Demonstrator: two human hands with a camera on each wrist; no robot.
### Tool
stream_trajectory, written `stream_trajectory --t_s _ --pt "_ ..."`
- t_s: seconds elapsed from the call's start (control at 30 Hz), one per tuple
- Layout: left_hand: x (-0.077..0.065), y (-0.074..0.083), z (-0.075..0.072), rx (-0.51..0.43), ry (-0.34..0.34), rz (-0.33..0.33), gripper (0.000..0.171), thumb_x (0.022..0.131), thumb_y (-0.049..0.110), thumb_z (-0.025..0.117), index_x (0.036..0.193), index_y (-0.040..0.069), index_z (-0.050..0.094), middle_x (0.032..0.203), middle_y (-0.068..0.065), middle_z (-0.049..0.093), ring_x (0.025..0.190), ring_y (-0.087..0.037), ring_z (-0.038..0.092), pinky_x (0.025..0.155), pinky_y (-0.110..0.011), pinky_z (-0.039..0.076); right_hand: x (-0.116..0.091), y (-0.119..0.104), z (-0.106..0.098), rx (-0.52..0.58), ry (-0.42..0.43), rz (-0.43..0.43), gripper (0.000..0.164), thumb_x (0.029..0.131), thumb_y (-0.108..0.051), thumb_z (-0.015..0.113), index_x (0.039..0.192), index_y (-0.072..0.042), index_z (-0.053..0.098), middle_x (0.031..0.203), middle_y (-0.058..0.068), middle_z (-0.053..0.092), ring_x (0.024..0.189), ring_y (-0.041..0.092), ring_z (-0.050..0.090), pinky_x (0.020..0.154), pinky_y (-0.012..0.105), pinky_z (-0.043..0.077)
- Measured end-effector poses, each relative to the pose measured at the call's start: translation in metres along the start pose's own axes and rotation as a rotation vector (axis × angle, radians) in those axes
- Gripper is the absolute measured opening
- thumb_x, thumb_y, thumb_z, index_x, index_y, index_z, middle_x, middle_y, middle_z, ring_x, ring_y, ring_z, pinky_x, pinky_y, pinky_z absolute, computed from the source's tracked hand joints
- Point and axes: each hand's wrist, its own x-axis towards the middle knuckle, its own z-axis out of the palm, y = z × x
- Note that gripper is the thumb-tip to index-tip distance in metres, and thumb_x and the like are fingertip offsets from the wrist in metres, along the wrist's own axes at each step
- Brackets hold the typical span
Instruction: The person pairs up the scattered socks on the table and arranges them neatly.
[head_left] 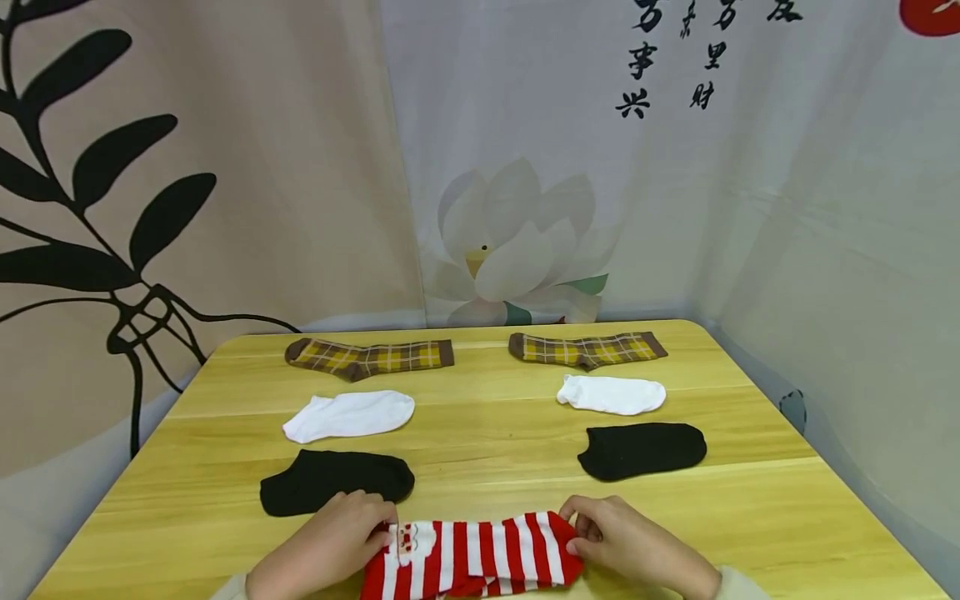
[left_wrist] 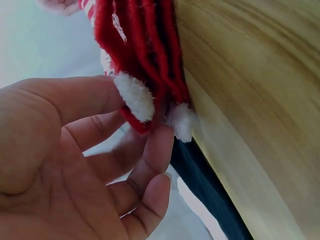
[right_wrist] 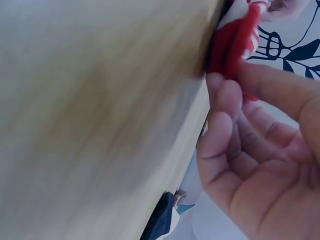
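Red-and-white striped socks (head_left: 487,550) with a Santa face near the left end lie lengthwise at the table's near edge. Their lower part is cut off by the head view. My left hand (head_left: 333,537) pinches the left end; in the left wrist view, several red layers with white fluffy bits (left_wrist: 135,97) hang between thumb and fingers. At the right end, my right hand (head_left: 626,537) pinches the red tip (right_wrist: 227,55) between thumb and fingertips. A black sock (head_left: 330,482) lies just beyond my left hand, and another black sock (head_left: 645,450) beyond my right.
On the wooden table (head_left: 495,467), a white sock (head_left: 352,415) lies at left and another white sock (head_left: 613,395) at right. Farther back are a plaid sock (head_left: 375,358) and a second plaid sock (head_left: 588,350). A printed curtain (head_left: 300,167) hangs behind the table.
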Motion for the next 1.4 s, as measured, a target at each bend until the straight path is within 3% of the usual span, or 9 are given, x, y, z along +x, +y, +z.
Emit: stream_trajectory --t_s 0.17,0.4,0.73,1.4 --pt "-0.0026 -0.0009 -0.0006 -0.021 0.006 -0.03 0.006 0.084 0.021 0.072 0.089 0.023 0.068 0.079 0.012 0.048 0.07 -0.005 0.042 0.064 -0.025 0.033 0.0043 0.0002 -0.0011 -0.024 0.024 -0.01 0.014 0.09 -0.019 0.066 0.102 -0.012 0.065 0.075 -0.012 0.057 0.064 -0.002 0.048 0.06 0.018 0.044" --pt "-0.0017 -0.0016 0.0003 -0.018 0.025 0.002 0.006 0.085 0.02 0.071 0.087 0.023 0.067 0.08 0.014 0.051 0.073 -0.005 0.044 0.065 -0.026 0.035 0.0082 -0.0004 -0.0015 -0.03 0.015 -0.012 0.017 0.089 -0.015 0.068 0.105 -0.012 0.064 0.077 -0.011 0.058 0.066 -0.001 0.048 0.061 0.019 0.044" --pt "-0.0025 0.0003 0.0011 -0.023 0.031 0.01 0.011 0.084 0.018 0.072 0.085 0.025 0.064 0.079 0.014 0.051 0.072 -0.005 0.042 0.066 -0.026 0.034 0.0097 -0.0045 -0.0002 -0.075 -0.025 0.012 0.013 0.085 -0.015 0.072 0.092 -0.016 0.061 0.071 -0.013 0.053 0.062 -0.001 0.045 0.059 0.019 0.042" --pt "-0.0027 -0.0027 0.0038 -0.067 -0.021 -0.004 0.012 0.084 0.021 0.072 0.086 0.027 0.062 0.079 0.015 0.05 0.073 -0.006 0.042 0.066 -0.026 0.033 0.0075 -0.006 -0.0026 -0.076 -0.067 0.021 0.014 0.085 -0.018 0.072 0.095 -0.018 0.062 0.067 -0.014 0.051 0.059 -0.002 0.044 0.057 0.018 0.041"
